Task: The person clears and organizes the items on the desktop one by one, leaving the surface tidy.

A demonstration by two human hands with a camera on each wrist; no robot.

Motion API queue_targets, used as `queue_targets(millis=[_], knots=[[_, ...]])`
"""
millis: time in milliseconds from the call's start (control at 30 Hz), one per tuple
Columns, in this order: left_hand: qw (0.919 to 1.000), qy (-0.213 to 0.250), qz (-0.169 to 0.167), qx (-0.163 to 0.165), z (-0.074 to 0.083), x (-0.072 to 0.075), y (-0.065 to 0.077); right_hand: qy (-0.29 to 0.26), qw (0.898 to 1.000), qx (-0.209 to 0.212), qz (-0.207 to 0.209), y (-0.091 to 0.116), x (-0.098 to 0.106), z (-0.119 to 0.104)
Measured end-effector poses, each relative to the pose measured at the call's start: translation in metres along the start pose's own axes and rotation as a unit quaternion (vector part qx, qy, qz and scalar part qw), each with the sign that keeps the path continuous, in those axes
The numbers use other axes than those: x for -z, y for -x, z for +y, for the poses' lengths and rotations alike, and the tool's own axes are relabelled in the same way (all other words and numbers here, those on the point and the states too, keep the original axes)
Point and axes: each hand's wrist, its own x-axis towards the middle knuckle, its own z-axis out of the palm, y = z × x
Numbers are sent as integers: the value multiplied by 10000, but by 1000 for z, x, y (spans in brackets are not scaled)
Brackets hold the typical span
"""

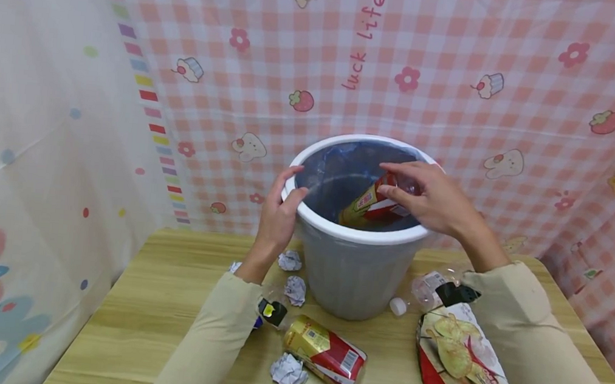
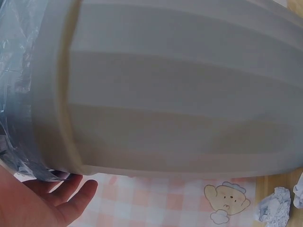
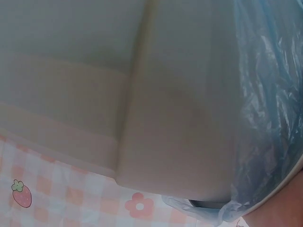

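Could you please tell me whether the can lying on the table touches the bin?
Apart: the head view shows a strip of tabletop between the can and the bin.

Grey bin (image 1: 355,275): upright on worktop (image 1: 189,291). Left grip (image 1: 278,217): on white rim (image 1: 355,234). Right grip (image 1: 436,197): over bin opening, at tilted red-gold can (image 1: 364,204) inside. Second can (image 1: 325,355): lying in front of bin, beside crumpled paper ball (image 1: 289,371). Chip packet (image 1: 463,358): right, near white cap (image 1: 398,306).

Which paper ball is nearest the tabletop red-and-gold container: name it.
The paper ball lowest in the head view, beside that container; the other visible ones lie farther back, left of the bin.
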Motion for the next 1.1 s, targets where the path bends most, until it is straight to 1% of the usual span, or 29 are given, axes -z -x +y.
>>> queue_targets(millis=[133, 333, 567, 733, 1100], knots=[[10000, 12, 3, 8, 0, 0, 0, -43, 9997, -179, -133, -1, 0, -1], [10000, 31, -12, -4, -1, 1, 1, -58, 9992, -266, -292, -2, -1, -1], [9999, 72, -79, 42, 0, 1, 1, 140, 9986, -269, -426, -1, 0, -2], [9999, 102, -121, 49, 0, 1, 1, 271, 9974, -389, -548, 0, 1, -5], [10000, -38, -17, -23, -2, -1, 1, 364, 9959, -531, -629, 1, 1, -5]])
